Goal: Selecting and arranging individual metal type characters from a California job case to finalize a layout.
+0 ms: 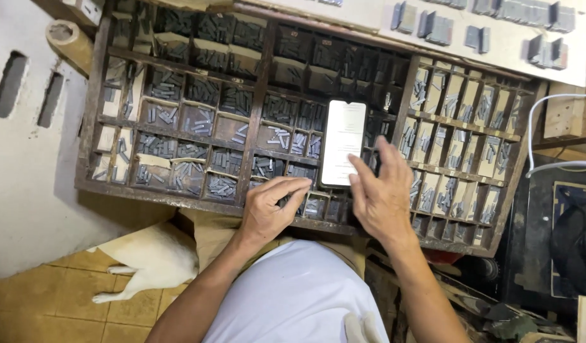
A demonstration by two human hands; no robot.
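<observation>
A dark wooden type case with many small compartments of grey metal type pieces lies in front of me. A smartphone with a lit white screen rests on the case near its middle. My left hand is curled over a compartment at the near edge, fingers bent down into it; whether it holds a piece is hidden. My right hand hovers just right of the phone's lower end, fingers spread, index finger touching or nearly touching the screen's bottom corner.
A pale board with grey metal blocks lies along the far edge. A white dog lies on the tiled floor at lower left. A white cable and dark equipment stand at right. A white wall is at left.
</observation>
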